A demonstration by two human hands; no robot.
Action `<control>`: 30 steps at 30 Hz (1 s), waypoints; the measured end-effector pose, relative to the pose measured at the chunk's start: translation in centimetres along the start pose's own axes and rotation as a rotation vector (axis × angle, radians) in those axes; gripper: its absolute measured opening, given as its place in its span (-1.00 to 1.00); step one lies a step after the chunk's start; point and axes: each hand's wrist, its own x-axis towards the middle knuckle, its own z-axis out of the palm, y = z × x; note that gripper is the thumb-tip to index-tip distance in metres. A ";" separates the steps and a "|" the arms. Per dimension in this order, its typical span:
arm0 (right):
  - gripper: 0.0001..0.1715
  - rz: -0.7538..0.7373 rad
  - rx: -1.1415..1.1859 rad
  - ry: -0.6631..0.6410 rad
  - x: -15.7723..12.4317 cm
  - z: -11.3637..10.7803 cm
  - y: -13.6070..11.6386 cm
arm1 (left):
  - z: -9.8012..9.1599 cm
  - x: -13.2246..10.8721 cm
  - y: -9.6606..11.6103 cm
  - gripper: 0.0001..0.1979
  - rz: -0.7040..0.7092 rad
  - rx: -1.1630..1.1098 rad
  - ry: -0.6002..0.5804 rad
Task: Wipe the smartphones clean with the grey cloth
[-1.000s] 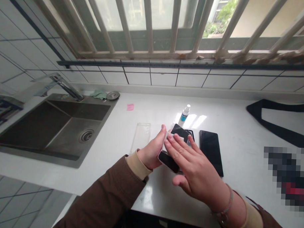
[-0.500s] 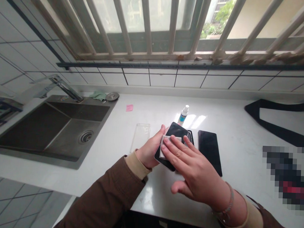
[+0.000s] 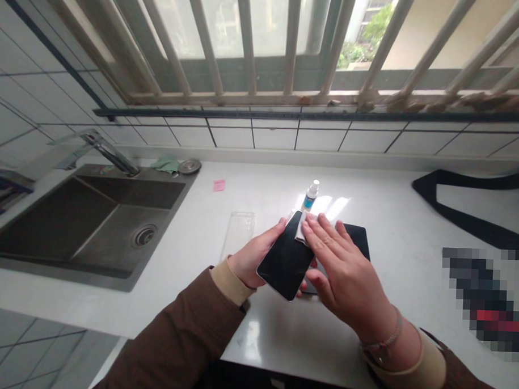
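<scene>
My left hand (image 3: pixel 253 256) is closed around the edges of a smartphone (image 3: pixel 284 269), its black screen facing up and tilted. A small whitish cloth (image 3: pixel 301 229) lies against the upper right of the screen. With its fingers stretched out over the cloth, my right hand (image 3: pixel 340 262) holds it down on the glass. Beyond the hands stands a small white spray bottle (image 3: pixel 310 197) with a blue label. To the left, a clear phone case (image 3: pixel 241 231) lies on the counter. A second dark device (image 3: pixel 360 238) lies partly hidden behind my right hand.
A steel sink (image 3: pixel 101 211) with a faucet (image 3: pixel 111 152) is set into the white counter (image 3: pixel 180 282) at left. A pink sticky note (image 3: pixel 219 185), a green cloth (image 3: pixel 166 165) and a black strap (image 3: pixel 425 180) lie about. A barred window rises behind.
My right hand has slid the cloth up and right across the screen, uncovering the phone's lower part. The phone has turned slightly in my left hand.
</scene>
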 end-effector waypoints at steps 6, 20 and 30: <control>-0.04 -0.270 0.075 -0.014 0.1 -0.3 -1.7 | 0.9 0.4 0.2 -0.33 0.239 -0.036 0.102; -0.59 -0.390 0.358 0.108 -0.1 -1.1 -2.4 | 0.8 -1.1 2.1 -0.36 0.559 0.131 0.221; -0.54 -0.320 0.399 0.138 0.3 -0.8 -2.1 | -0.7 -4.9 4.6 -0.62 0.516 0.347 0.617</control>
